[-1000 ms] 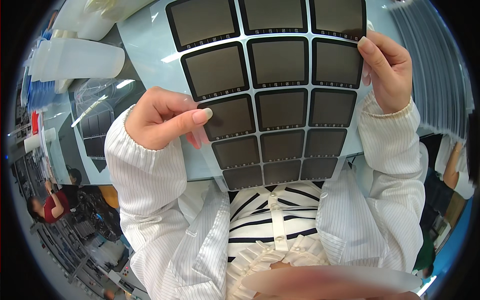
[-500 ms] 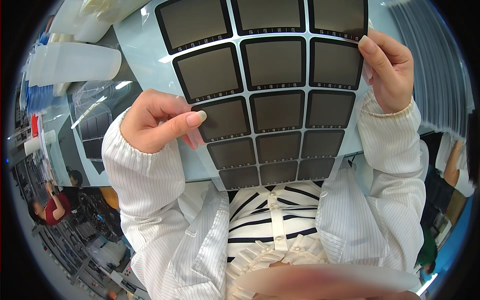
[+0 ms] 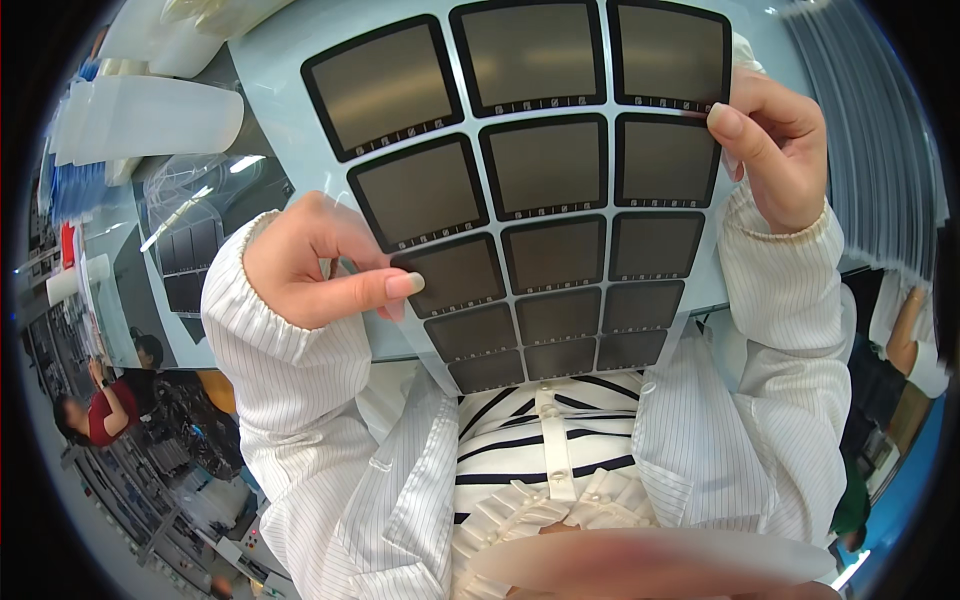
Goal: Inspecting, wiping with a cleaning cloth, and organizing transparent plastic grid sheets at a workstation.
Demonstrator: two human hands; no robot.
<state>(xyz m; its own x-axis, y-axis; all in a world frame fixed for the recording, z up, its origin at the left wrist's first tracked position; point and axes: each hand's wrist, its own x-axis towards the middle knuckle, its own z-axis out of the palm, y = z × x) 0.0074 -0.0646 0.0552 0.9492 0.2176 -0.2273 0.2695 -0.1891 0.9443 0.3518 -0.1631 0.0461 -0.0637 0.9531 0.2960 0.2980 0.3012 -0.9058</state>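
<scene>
over the table (image 3: 282, 85), panelled sheet (image 3: 545, 165) now lower in view between pinching hands (image 3: 318, 268) (image 3: 785, 155)

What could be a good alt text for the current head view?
A person's bare left hand and right hand hold, by its side edges, a clear sheet bearing a grid of dark, black-framed rectangles, over a pale blue tabletop. Rounded translucent white plastic pieces lie at the upper left.
</scene>
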